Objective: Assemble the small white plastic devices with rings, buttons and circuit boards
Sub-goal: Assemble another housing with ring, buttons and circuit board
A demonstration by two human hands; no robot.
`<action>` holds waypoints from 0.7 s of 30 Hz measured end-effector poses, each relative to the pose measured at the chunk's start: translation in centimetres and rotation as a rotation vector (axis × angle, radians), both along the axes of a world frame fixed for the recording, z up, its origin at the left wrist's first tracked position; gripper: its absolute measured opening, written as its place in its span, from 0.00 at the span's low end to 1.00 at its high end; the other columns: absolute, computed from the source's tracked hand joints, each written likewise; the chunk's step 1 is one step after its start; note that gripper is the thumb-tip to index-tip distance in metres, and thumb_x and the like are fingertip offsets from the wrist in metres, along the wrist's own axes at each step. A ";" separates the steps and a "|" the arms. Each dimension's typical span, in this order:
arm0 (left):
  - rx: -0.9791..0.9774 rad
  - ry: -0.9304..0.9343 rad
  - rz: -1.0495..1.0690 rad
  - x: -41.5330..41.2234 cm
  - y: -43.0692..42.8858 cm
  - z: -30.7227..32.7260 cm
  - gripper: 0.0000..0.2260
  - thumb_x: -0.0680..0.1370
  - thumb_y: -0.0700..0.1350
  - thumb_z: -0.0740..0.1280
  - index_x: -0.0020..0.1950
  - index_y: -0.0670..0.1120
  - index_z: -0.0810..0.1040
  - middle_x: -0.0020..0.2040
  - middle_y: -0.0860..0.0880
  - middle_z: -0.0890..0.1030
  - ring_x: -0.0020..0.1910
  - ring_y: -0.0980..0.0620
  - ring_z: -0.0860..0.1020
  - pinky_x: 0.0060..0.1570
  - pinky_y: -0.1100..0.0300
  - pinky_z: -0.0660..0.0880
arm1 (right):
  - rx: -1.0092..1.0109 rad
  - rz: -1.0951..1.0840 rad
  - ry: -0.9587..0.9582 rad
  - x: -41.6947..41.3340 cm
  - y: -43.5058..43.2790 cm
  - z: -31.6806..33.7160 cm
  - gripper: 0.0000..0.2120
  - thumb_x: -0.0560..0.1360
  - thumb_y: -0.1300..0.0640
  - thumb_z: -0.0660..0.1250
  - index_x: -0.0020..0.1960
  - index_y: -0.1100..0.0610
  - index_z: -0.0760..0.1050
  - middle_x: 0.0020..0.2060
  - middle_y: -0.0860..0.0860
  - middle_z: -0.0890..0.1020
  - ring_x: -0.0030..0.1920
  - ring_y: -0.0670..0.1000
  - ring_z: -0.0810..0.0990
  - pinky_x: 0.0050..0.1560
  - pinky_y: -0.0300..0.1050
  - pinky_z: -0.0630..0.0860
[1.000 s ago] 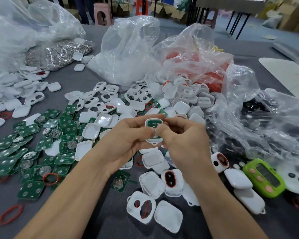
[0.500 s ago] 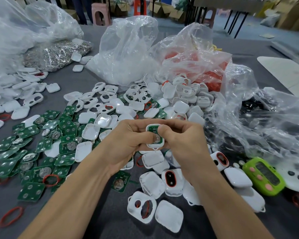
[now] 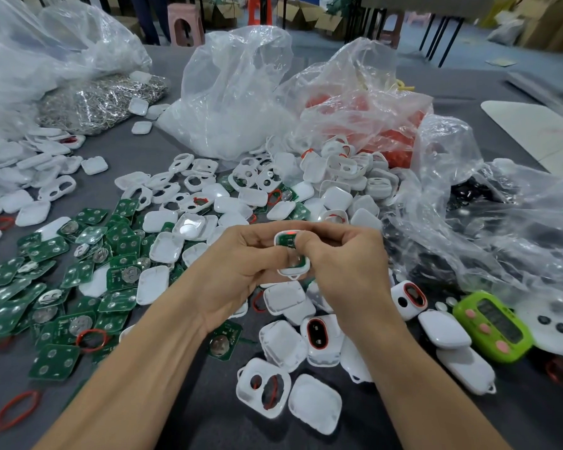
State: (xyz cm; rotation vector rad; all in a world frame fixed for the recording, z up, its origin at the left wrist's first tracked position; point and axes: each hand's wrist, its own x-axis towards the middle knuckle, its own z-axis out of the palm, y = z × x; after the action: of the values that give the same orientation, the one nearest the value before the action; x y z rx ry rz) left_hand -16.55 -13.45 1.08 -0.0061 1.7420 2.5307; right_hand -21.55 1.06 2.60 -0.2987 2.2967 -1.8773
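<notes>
Across a grey surface [image 3: 208, 410], heaped at the far side with clear plastic bags [image 3: 234, 92]. Strewn at left with green circuit boards [image 3: 54, 362], elsewhere with white shells [image 3: 314, 404]. In the middle, above the shells: left hand [image 3: 238, 271] and right hand [image 3: 348, 267], each grip pinching one small white device [image 3: 294, 266], green board showing inside, red spot at its top.

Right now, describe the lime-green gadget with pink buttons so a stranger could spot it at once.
Find the big crumpled clear plastic bag holding black parts on the right. At its near edge lies the lime-green plastic gadget. It alone has a green casing, dark screen and pink buttons; the closed white plastic shells beside it are plain.
</notes>
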 end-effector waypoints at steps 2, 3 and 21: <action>0.020 -0.021 0.011 -0.1 0.1 0.0 0.16 0.75 0.35 0.67 0.59 0.46 0.87 0.49 0.46 0.88 0.46 0.53 0.86 0.49 0.61 0.82 | -0.004 0.004 0.005 -0.1 0.0 0.0 0.07 0.68 0.51 0.71 0.42 0.41 0.86 0.33 0.45 0.87 0.37 0.51 0.87 0.44 0.57 0.85; 0.023 -0.040 0.040 -0.2 0.1 0.0 0.16 0.75 0.35 0.66 0.58 0.46 0.87 0.46 0.46 0.87 0.42 0.54 0.85 0.47 0.61 0.82 | 0.001 0.005 0.018 0.0 0.0 0.0 0.06 0.69 0.52 0.71 0.41 0.42 0.86 0.33 0.45 0.87 0.37 0.51 0.86 0.44 0.57 0.85; -0.056 -0.105 0.257 -0.5 0.7 -0.1 0.19 0.77 0.28 0.60 0.52 0.43 0.88 0.45 0.38 0.84 0.38 0.46 0.79 0.40 0.57 0.81 | 0.018 0.112 0.038 -0.4 0.1 -0.7 0.06 0.73 0.54 0.73 0.42 0.43 0.86 0.36 0.44 0.87 0.40 0.48 0.86 0.47 0.53 0.85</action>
State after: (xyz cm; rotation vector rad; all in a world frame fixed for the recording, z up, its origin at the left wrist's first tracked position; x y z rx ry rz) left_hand -17.03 -12.73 1.00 -0.3833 1.8784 2.5930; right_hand -21.98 1.14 1.90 -0.4550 2.2687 -1.8118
